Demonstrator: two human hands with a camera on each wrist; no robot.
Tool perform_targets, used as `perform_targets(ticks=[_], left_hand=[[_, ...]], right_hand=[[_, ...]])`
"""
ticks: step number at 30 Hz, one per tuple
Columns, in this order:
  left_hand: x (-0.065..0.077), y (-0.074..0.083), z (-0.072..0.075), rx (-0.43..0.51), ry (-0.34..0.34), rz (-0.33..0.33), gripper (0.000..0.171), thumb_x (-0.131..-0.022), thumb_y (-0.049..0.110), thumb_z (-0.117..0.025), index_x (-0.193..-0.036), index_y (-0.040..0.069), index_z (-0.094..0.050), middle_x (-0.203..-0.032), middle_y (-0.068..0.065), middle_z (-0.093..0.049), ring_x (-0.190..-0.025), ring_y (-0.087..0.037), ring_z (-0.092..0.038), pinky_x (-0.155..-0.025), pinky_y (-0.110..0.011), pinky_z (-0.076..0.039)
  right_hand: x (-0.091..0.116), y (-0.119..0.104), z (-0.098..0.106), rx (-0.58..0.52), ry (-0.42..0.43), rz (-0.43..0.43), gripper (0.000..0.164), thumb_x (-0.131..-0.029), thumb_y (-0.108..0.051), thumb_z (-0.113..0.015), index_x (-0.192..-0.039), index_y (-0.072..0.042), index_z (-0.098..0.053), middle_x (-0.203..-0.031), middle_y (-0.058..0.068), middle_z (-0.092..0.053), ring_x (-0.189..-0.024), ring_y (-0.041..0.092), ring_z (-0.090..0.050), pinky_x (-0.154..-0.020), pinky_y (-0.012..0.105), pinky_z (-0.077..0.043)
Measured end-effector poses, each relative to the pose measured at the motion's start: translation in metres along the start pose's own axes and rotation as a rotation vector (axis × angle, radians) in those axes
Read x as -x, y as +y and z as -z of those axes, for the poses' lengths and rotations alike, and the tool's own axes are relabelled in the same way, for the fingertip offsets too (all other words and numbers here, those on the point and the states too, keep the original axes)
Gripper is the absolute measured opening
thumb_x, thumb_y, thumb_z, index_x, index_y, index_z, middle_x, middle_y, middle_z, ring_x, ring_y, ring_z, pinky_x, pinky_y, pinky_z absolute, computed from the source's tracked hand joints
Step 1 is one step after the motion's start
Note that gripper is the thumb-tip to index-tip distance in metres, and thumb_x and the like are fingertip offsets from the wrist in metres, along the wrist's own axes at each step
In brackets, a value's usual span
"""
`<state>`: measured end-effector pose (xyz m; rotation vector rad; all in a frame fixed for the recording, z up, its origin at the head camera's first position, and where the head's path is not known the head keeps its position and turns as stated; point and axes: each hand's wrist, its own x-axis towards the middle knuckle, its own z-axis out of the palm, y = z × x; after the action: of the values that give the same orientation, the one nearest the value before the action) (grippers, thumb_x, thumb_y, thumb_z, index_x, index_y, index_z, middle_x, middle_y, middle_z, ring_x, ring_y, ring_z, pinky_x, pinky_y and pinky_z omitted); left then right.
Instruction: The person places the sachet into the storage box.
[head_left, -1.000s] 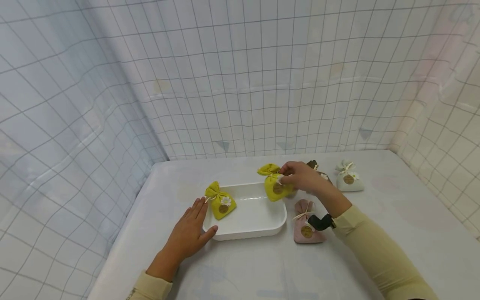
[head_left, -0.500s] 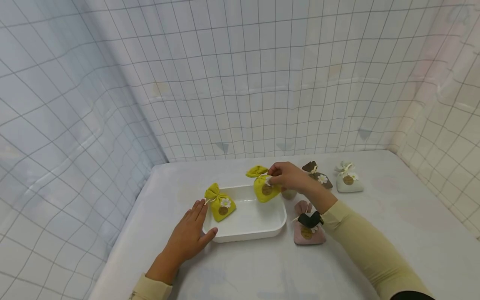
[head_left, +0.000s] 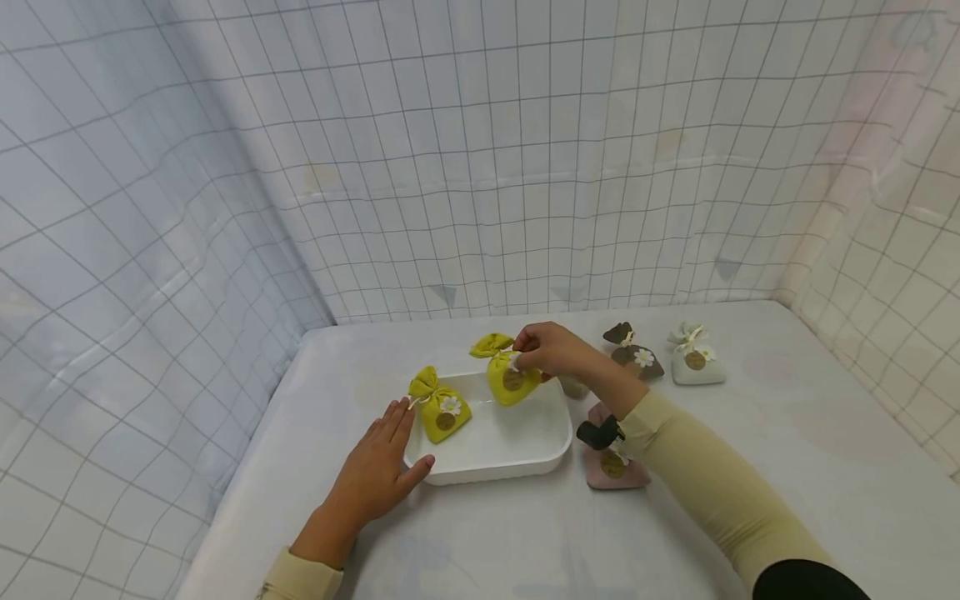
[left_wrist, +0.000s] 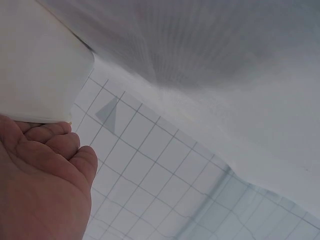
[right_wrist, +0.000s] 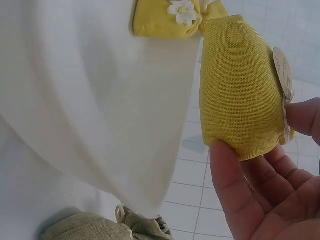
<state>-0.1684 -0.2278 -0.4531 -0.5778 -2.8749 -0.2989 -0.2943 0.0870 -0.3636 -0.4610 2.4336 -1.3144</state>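
Grid-lined cloth hangs behind and beside the white surface. Toward its far edge, the right hand pinches a yellow pouch over a tray; the left hand, fingers straight, touches the tray.

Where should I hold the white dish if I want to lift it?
I'd hold the white dish by its two short ends, one hand from the left, one from the right. It's longer sideways than front to back, so that should keep it level. The left hand rests against the left end; mind the pink pouch near the right.
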Motion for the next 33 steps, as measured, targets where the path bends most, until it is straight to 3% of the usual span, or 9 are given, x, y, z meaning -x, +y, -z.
perform_targets(ticks=[33], left_hand=[[0.000,-0.001,0.000,-0.007,-0.005,0.002,0.083,-0.097,0.056,-0.053,-0.153,-0.002,-0.033,-0.161,-0.016,-0.026,-0.148,-0.032,-0.022,-0.116,-0.051,-0.026]], right_hand=[[-0.032,-0.008,-0.033,0.033,-0.114,0.002,0.026,-0.086,-0.014,-0.076,-0.106,-0.005,-0.063,-0.102,0.006,-0.065,-0.087,0.020,-0.064,-0.066,0.035,-0.058]])
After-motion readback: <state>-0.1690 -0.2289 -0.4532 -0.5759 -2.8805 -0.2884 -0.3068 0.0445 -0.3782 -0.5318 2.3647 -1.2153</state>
